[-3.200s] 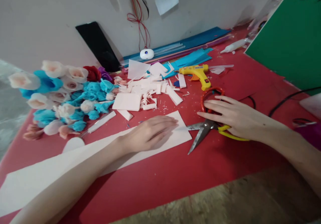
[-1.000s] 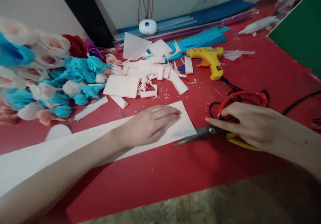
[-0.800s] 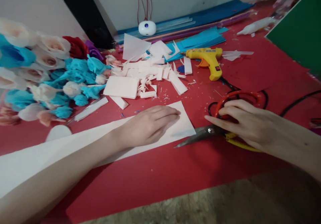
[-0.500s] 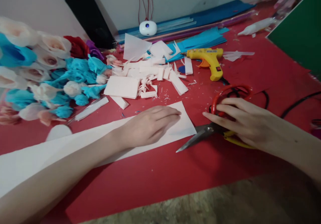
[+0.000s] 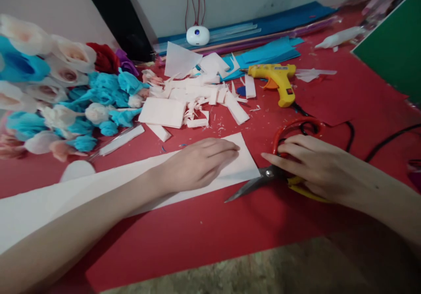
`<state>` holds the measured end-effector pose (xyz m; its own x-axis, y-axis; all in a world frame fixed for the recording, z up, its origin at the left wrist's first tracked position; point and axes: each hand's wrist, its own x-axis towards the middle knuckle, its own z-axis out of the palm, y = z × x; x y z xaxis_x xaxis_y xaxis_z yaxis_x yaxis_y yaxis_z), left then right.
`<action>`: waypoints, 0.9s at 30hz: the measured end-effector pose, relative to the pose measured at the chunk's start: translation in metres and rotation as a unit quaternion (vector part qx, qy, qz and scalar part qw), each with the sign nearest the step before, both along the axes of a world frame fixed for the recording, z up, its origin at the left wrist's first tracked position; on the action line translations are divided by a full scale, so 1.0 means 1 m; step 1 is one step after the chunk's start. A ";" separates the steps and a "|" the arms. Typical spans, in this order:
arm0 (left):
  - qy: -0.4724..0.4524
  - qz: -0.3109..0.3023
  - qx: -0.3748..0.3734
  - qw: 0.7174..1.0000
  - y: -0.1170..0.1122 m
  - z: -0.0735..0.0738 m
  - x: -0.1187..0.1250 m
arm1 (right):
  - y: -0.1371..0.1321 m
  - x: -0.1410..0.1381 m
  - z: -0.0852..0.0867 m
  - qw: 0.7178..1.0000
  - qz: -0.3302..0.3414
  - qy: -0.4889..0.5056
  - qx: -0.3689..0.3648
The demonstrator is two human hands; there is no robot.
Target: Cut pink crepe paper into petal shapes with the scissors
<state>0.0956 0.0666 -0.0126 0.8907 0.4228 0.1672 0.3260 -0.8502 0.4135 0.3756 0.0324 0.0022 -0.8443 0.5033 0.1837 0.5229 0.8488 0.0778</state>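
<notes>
My left hand [image 5: 197, 164] lies flat, fingers together, on the right end of a long pale paper strip [image 5: 245, 164] that runs off to the lower left over the red mat [image 5: 230, 228]. My right hand [image 5: 312, 166] rests over the handles of a pair of scissors [image 5: 245, 189], fingers curled on them. One handle loop is red, the other yellow and mostly hidden under the hand. The closed blades point left and lie at the strip's right corner.
A pile of pale paper scraps [image 5: 194, 96] lies behind the strip. Blue, white and red paper flowers [image 5: 66, 96] fill the left. A yellow glue gun [image 5: 279, 77], blue paper sheets [image 5: 263, 50], a green board [image 5: 391, 48] and black cables [image 5: 388, 138] are behind and right.
My right hand has turned the scissors on the mat, so the blades swung from pointing down-left to lying closer to the strip's corner. My left hand has stayed flat on the paper.
</notes>
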 end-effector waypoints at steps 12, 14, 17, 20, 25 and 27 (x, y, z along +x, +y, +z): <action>0.004 0.004 -0.006 1.000 0.000 -0.001 0.000 | -0.008 0.012 0.006 0.999 0.034 -0.026 0.016; 0.002 0.004 -0.006 1.000 0.000 -0.001 0.000 | -0.011 0.012 0.005 0.999 0.017 -0.049 0.016; -0.007 0.002 -0.005 1.000 0.001 -0.001 0.001 | -0.015 0.010 0.006 0.998 -0.005 -0.061 0.030; -0.012 0.001 -0.005 1.000 0.002 -0.001 0.001 | -0.018 0.006 0.006 0.997 -0.022 -0.056 0.042; -0.009 0.006 -0.005 1.000 0.001 -0.002 0.001 | -0.017 0.000 0.001 0.998 -0.039 -0.046 0.020; -0.011 0.005 -0.008 1.000 0.001 -0.001 0.001 | -0.015 -0.003 0.001 0.999 -0.035 -0.033 0.011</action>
